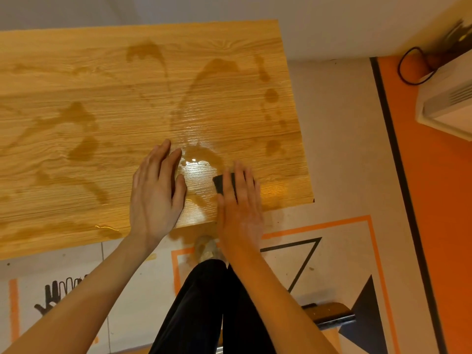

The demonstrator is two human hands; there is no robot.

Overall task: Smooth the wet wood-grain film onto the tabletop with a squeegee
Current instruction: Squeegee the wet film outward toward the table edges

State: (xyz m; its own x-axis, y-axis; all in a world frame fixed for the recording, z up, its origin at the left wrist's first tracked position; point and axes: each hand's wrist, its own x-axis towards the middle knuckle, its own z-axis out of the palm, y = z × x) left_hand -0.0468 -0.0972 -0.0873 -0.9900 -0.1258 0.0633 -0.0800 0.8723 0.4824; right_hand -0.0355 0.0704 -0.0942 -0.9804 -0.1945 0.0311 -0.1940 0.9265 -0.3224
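Hands flat on film (102, 111) — right (238, 200) pressing squeegee (223, 183)

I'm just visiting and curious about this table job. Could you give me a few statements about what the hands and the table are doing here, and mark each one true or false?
1. The left hand lies flat on the wood-grain film. True.
2. The right hand presses a dark squeegee with straight fingers. True.
3. The film is completely dry. False: a shiny puddle sits between the hands, with damp patches elsewhere.
4. The squeegee is under the left hand. False: it is under the right.
5. The person is sitting on the table. False: they stand beside it, one shoe on the floor.
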